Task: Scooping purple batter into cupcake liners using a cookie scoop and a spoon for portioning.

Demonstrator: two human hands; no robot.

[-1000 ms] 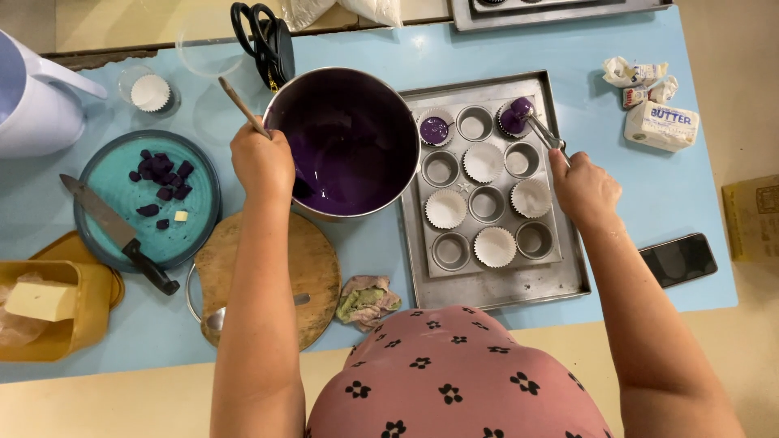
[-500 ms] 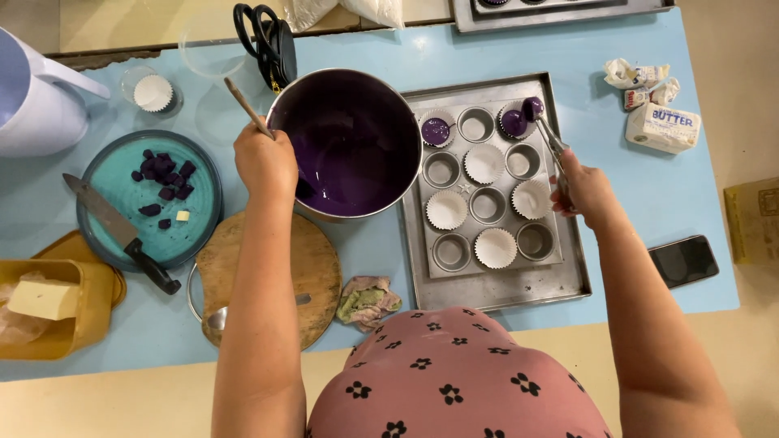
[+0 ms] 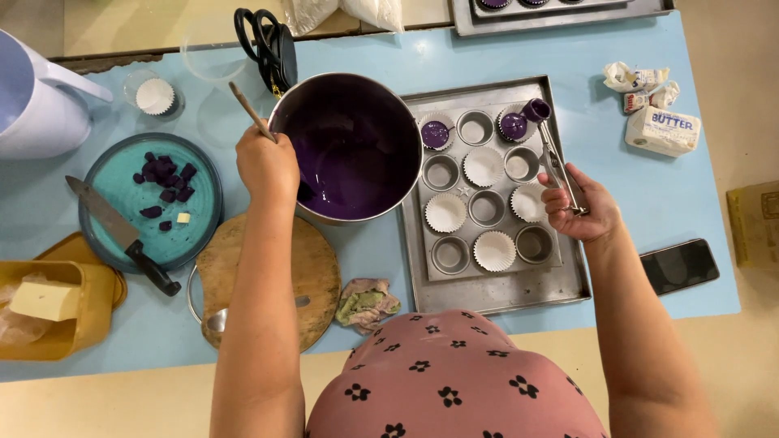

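My left hand (image 3: 266, 165) grips a wooden-handled utensil (image 3: 251, 111) at the left rim of a steel pot (image 3: 350, 146) of purple batter. My right hand (image 3: 578, 204) holds a metal scoop (image 3: 546, 134) whose head hangs over a top-right cup of the muffin tin (image 3: 487, 188). Two top cups hold purple batter; several others have white paper liners, some bare. The tin lies on a baking tray (image 3: 495, 292).
A teal plate (image 3: 150, 199) with purple chunks and a knife (image 3: 122, 234) lies left. Round wooden board (image 3: 261, 280), crumpled cloth (image 3: 367, 300), yellow butter container (image 3: 53, 308), white jug (image 3: 36, 101), scissors (image 3: 272, 40), butter packs (image 3: 661, 126), phone (image 3: 679, 265).
My right hand has drawn back toward me, tilting the scoop over the top-right cup, which now holds purple batter. My left hand stays at the pot's rim.
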